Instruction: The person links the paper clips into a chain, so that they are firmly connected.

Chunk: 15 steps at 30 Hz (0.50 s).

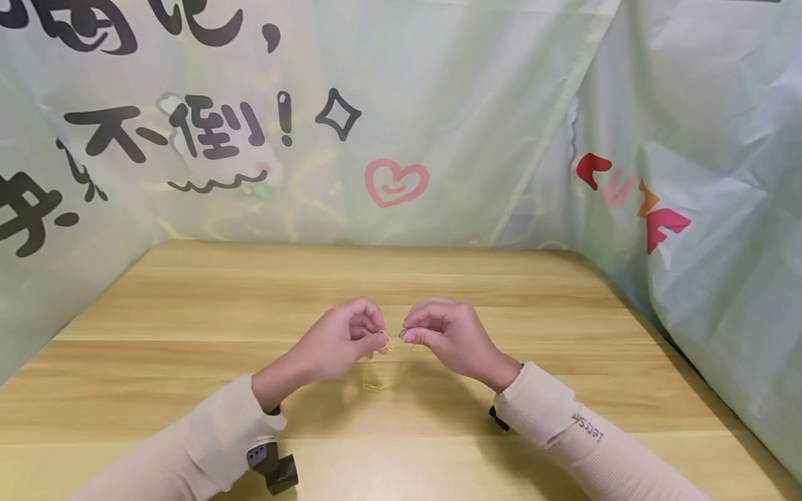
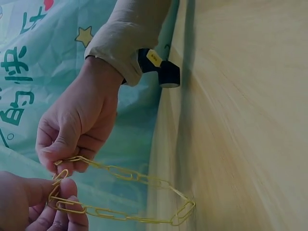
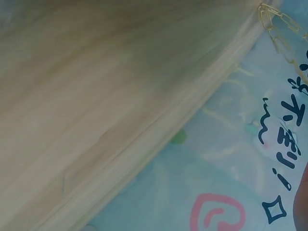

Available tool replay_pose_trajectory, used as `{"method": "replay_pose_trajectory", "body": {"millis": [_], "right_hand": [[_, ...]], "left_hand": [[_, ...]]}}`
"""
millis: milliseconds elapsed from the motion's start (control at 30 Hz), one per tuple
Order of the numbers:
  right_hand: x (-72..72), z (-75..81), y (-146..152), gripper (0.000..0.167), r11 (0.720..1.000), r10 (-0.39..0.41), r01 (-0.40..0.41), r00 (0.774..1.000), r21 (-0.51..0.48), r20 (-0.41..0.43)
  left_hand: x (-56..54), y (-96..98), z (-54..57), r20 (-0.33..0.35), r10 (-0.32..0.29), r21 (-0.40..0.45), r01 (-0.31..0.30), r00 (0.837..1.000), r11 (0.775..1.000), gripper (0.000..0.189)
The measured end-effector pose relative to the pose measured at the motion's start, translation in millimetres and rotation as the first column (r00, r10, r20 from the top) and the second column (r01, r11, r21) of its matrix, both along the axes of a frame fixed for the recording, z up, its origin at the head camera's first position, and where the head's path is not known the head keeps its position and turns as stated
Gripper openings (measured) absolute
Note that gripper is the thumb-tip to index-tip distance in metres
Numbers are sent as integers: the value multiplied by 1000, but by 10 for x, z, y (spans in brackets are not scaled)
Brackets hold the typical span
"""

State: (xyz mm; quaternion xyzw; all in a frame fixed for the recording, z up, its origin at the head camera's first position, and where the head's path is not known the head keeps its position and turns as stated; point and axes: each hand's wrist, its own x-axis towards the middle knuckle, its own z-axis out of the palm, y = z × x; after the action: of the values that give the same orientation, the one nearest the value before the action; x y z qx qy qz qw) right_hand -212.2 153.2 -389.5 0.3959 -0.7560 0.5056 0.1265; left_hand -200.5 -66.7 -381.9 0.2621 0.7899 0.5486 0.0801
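A chain of yellow paper clips (image 2: pixel 184 210) hangs in a loop between the two hands, its low bend over the wooden table (image 1: pixel 401 459). My left hand (image 1: pixel 341 341) pinches one end clip between thumb and fingers. Facing it, my right hand (image 1: pixel 457 341) pinches the other end of the chain. Only a small gap parts the fingertips. In the left wrist view the left hand (image 2: pixel 41 202) is close below the right hand (image 2: pixel 79 115), and an end clip stands up from its fingers. The right wrist view catches part of the chain (image 3: pixel 263 10) at the top right.
A printed cloth (image 1: pixel 476 139) with dark lettering and a pink heart hangs behind the table and along its sides. Each sleeve has a black wrist camera (image 1: pixel 273 467) at the cuff.
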Motion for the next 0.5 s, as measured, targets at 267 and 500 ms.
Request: {"method": "replay_pose_trajectory", "body": {"millis": [267,500], "right_hand": [[-20,-6,-13,14,1000,16,-14,993,20,-114],[-21,-14,-28,13,999,27,-24,993,34,-119]], "left_hand": [[2,35,24,41,-20,62,17,999,998,11],[20,68,52,55,-29,67,26,998,997,12]]}}
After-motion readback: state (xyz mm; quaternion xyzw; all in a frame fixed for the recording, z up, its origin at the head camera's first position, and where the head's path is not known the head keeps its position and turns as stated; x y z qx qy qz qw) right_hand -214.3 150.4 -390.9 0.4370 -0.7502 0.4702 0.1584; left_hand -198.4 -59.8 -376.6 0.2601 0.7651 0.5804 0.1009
